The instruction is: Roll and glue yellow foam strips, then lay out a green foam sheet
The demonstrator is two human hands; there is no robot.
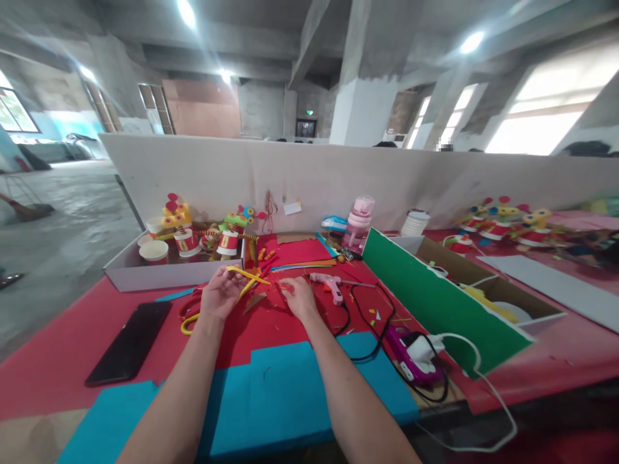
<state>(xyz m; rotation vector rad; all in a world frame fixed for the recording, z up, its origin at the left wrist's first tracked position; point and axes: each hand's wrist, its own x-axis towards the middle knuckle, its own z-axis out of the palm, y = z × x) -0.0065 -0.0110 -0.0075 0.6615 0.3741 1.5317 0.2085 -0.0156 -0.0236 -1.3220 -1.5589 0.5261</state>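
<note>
My left hand [222, 293] is palm up over the red table top, its fingers closed on a thin yellow strip [249, 276] that points to the right. To its right, my right hand [298, 298] has thumb and fingertips drawn together; anything between them is too small to make out. Beneath and beside my left wrist lie looped handles, one yellow [189, 324] and one red, partly hidden by the hand. A pink glue gun [329, 285] rests just right of my right hand. Small scraps and coloured strips [302, 265] are scattered around both hands.
Blue sheets [271, 393] cover the near edge. A black phone [129, 341] lies left. A box [169, 276] with paper-cup figures stands behind it. On the right are a purple power strip [416, 357], cables and a green-sided box [435, 303]. A white partition [309, 174] closes the back.
</note>
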